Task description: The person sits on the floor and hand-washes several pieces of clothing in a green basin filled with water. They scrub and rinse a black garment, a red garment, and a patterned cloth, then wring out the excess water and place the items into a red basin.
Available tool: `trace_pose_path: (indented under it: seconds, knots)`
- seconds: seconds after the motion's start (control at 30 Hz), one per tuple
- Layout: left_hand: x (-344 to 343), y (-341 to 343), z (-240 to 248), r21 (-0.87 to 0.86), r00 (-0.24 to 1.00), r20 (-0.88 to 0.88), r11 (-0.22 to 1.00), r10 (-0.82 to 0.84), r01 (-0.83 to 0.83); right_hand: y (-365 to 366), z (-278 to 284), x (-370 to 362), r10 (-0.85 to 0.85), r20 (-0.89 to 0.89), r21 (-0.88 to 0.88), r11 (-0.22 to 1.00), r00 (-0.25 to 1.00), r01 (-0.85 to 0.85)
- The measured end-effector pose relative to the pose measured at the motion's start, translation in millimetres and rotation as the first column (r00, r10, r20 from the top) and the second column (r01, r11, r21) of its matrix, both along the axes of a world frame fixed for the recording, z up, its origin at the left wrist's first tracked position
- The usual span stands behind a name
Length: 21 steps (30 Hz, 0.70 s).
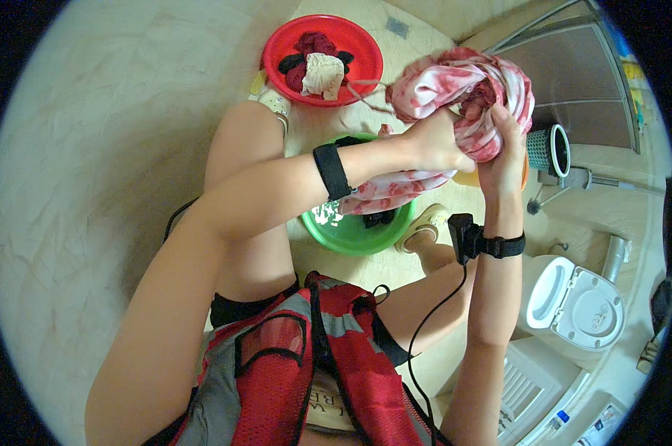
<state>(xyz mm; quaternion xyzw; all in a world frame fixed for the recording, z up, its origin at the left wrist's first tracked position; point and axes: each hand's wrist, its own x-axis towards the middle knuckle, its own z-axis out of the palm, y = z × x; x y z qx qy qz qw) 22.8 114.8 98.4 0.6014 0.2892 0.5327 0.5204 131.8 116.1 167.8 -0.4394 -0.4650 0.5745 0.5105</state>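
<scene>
A bunched, twisted pink-and-white patterned cloth (436,85) is held up at the upper right, above the floor. My left hand (440,141) is closed on its near left side, with the fingers partly hidden by the folds. Gripping the right side of the bundle is my right hand (505,152), thumb laid over the cloth. A length of similar pink-and-white fabric (388,192) hangs below my left forearm over a green basin (358,247). Inside that basin are water with some foam and dark cloth (379,218).
A red basin (274,46) with dark red, black and cream clothes (323,74) stands on the floor ahead. An orange-yellow container (466,178) is partly hidden behind my hands. At right are a white toilet (592,308), a toilet brush (534,206) and a green-and-white basket (550,151).
</scene>
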Motion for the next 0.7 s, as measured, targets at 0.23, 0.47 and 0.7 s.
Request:
trace_pose_path:
  seconds: [0.23, 0.47, 0.7]
  knots:
    - [-5, 0, -5, -0.147, 0.973, -0.107, 0.964, 0.205, -0.220, 21, 0, -4, 0.155, 0.258, -0.033, 0.988, 0.954, -0.152]
    - [-7, 2, -13, -0.448, 0.978, 0.146, 0.891, 0.152, -0.071, 58, 6, -22, 0.375, 0.395, -0.173, 0.927, 0.838, -0.334]
    - [-8, 8, 5, -0.578, 0.922, 0.236, 0.808, 0.306, -0.120, 82, 0, -42, 0.544, 0.090, -0.195, 0.831, 0.834, -0.521]
